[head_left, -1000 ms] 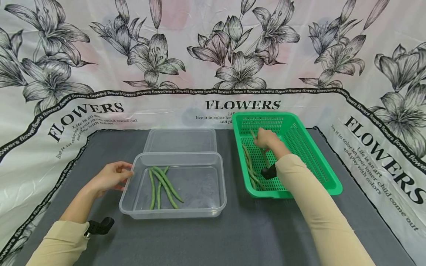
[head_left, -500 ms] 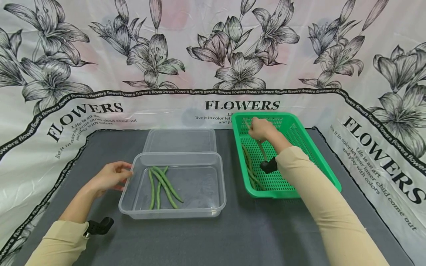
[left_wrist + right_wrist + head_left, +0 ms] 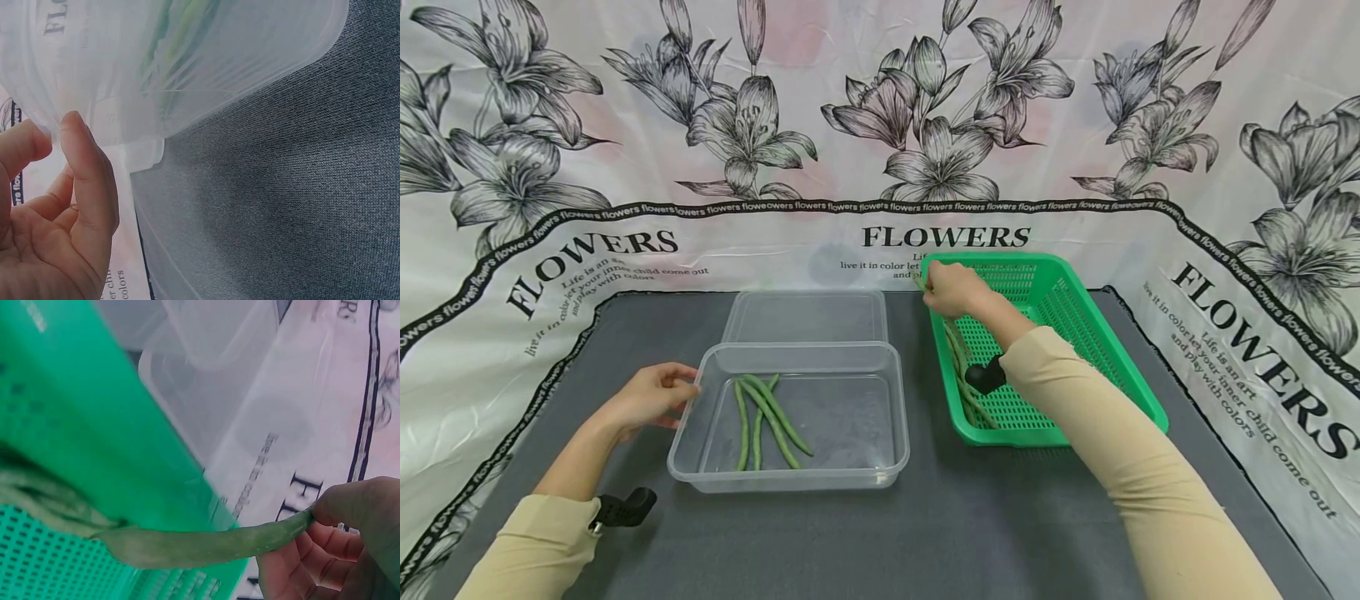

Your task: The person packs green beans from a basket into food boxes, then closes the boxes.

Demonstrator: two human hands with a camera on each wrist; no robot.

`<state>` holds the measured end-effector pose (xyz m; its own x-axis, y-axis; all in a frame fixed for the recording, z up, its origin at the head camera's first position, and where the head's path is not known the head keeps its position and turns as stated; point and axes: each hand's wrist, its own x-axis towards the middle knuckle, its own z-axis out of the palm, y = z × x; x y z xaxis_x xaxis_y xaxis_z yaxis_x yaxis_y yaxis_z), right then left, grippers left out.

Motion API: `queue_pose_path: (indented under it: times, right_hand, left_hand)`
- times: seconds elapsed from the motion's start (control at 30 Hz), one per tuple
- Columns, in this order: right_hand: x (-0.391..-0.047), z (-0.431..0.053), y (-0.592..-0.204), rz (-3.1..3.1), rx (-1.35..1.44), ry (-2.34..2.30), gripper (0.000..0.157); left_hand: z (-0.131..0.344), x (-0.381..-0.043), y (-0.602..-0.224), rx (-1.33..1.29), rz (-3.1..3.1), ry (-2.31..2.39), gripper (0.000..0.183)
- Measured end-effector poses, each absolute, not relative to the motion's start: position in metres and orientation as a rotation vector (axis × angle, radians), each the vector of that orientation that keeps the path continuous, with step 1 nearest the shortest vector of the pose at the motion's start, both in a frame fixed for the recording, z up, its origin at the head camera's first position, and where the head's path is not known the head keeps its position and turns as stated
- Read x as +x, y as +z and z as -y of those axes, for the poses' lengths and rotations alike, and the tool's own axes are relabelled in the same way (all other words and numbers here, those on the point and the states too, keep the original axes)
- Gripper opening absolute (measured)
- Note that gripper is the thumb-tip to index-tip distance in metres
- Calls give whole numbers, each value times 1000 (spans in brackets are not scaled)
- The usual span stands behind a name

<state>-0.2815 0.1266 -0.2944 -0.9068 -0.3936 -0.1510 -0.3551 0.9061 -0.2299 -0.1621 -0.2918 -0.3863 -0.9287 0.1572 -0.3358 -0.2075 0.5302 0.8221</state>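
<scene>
Over the far left corner of the green basket [image 3: 1138,400], my right hand [image 3: 957,292] pinches one end of a green bean [image 3: 200,547] between thumb and fingers. The right wrist view shows that bean slanting across the basket wall. More green beans [image 3: 964,379] lie along the basket's left side, partly behind my wrist. My left hand [image 3: 651,398] is at the left rim of a clear plastic container [image 3: 790,479], its thumb and index finger pinching that rim in the left wrist view. Several green beans [image 3: 775,421] lie on the container's floor, left of its middle.
A clear lid [image 3: 808,317] lies flat behind the container. Grey cloth [image 3: 850,546] covers the table. A white floral curtain [image 3: 805,183] rises behind and on both sides, close to the basket's far edge.
My right hand has moved left and slightly away from me, carrying the bean from the basket's interior to its far left corner. My left hand and the container have stayed in place.
</scene>
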Motion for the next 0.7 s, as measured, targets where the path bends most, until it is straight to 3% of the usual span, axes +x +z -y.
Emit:
queue_pose_path:
  times: [0.27,0.43,0.7]
  right_hand:
    - [-275,-103,-303,-2851,-695,-337,3]
    - [-272,-87,-309,-2849,-781,-365,26]
    - [-265,-57,-315,-2788,-840,-383,28]
  left_hand:
    - [293,-163,-387,-30,-2403,1366,51]
    - [293,-163,-387,-22,-2402,1373,50]
    - [294,-162,-387,-21,-2403,1378,51]
